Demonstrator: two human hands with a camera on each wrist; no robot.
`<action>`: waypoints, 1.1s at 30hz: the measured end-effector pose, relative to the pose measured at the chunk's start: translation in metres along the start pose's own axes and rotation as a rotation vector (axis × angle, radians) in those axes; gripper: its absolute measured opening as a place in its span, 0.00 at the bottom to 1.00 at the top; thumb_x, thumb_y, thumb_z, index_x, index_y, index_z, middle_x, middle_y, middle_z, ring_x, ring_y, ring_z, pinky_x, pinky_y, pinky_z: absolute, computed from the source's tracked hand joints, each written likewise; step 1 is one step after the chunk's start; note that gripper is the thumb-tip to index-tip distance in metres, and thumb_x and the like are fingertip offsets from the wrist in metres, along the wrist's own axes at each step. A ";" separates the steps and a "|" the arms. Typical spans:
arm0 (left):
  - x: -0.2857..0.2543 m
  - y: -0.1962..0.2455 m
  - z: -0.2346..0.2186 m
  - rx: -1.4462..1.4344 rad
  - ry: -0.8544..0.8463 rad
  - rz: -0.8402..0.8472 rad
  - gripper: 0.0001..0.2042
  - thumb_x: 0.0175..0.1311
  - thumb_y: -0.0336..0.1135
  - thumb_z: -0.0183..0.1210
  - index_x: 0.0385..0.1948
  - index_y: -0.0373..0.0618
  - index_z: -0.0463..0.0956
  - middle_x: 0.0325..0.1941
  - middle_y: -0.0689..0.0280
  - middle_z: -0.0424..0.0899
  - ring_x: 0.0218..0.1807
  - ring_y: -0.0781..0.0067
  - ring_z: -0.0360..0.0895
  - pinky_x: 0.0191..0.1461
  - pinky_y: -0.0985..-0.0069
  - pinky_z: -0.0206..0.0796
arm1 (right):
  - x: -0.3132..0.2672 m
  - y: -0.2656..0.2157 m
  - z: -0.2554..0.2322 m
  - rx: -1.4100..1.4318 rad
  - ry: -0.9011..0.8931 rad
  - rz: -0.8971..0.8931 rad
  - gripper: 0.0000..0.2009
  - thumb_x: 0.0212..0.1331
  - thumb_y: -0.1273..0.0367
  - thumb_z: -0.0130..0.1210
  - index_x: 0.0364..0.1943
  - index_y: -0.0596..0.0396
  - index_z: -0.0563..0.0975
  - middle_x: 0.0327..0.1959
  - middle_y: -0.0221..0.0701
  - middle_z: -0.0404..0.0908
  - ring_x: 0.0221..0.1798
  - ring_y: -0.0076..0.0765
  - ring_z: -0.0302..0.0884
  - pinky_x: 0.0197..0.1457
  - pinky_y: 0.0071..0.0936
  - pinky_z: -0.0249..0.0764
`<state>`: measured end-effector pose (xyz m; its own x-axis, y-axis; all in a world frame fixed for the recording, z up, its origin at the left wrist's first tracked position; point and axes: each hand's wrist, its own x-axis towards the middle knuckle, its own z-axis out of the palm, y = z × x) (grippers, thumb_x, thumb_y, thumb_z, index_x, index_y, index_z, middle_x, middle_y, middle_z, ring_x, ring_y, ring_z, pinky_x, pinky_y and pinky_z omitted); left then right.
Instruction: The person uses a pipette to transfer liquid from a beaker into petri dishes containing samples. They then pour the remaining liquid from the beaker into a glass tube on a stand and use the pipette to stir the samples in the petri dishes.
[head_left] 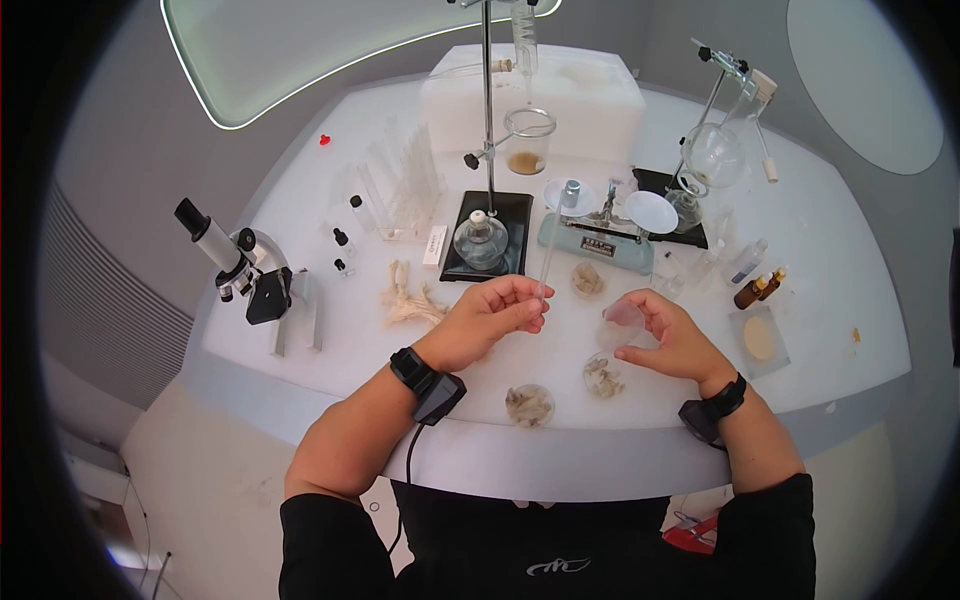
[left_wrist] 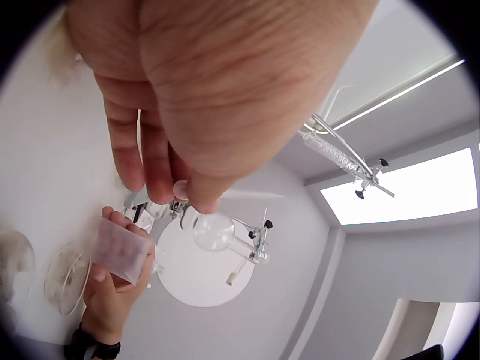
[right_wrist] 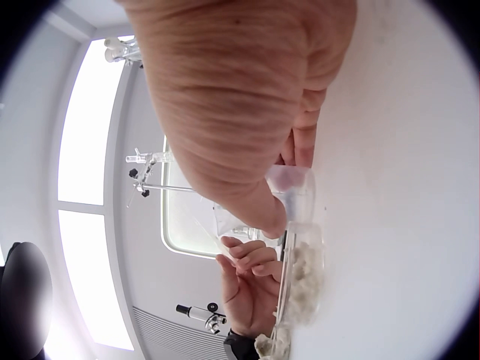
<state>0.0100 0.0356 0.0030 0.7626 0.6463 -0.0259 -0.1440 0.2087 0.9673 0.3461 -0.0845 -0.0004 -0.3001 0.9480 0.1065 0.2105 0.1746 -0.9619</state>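
My left hand [head_left: 503, 315] pinches the lower end of a thin clear glass rod [head_left: 552, 245] between thumb and fingertips; it stands nearly upright. My right hand [head_left: 668, 338] holds a translucent frosted plastic piece [head_left: 624, 318], squarish in the left wrist view, with its fingers behind it. Just below this piece sits a clear round dish [right_wrist: 306, 281] of pale, fluffy clumps [head_left: 606, 379]. A second dish [head_left: 529, 406] with greyish clumps lies near the table's front edge. Beyond the hands is another dish [head_left: 588, 281] of beige material.
Behind the hands stand a round flask [head_left: 481, 243] on a black stand base, a hanging beaker [head_left: 528, 150] and a balance [head_left: 598, 243]. A microscope [head_left: 240, 260] is at left, beige branching pieces [head_left: 410, 300] nearer. Brown bottles [head_left: 750, 293] and a square dish [head_left: 760, 340] sit right.
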 end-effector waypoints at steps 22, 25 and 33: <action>-0.009 0.013 0.014 0.214 0.049 0.139 0.23 0.85 0.35 0.66 0.74 0.38 0.72 0.46 0.71 0.85 0.48 0.80 0.82 0.63 0.75 0.77 | -0.019 -0.040 0.009 -0.504 0.347 -0.565 0.36 0.71 0.77 0.72 0.81 0.56 0.68 0.75 0.42 0.83 0.77 0.40 0.83 0.81 0.41 0.78; -0.019 0.027 0.039 0.315 0.112 0.161 0.22 0.84 0.32 0.66 0.72 0.38 0.71 0.41 0.72 0.83 0.45 0.80 0.82 0.61 0.75 0.78 | -0.024 -0.050 0.014 -0.627 0.377 -0.669 0.28 0.70 0.75 0.73 0.74 0.53 0.78 0.67 0.37 0.88 0.63 0.41 0.90 0.67 0.39 0.87; -0.046 0.042 0.086 0.267 0.001 0.051 0.33 0.74 0.23 0.74 0.73 0.39 0.61 0.40 0.68 0.87 0.40 0.84 0.82 0.45 0.84 0.73 | -0.033 -0.069 0.048 -0.770 0.212 -0.803 0.27 0.63 0.78 0.74 0.67 0.48 0.88 0.57 0.31 0.90 0.52 0.42 0.90 0.55 0.36 0.89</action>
<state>0.0227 -0.0486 0.0660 0.7581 0.6517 0.0240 -0.0101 -0.0251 0.9996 0.2968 -0.1409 0.0508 -0.4584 0.5007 0.7342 0.5665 0.8012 -0.1927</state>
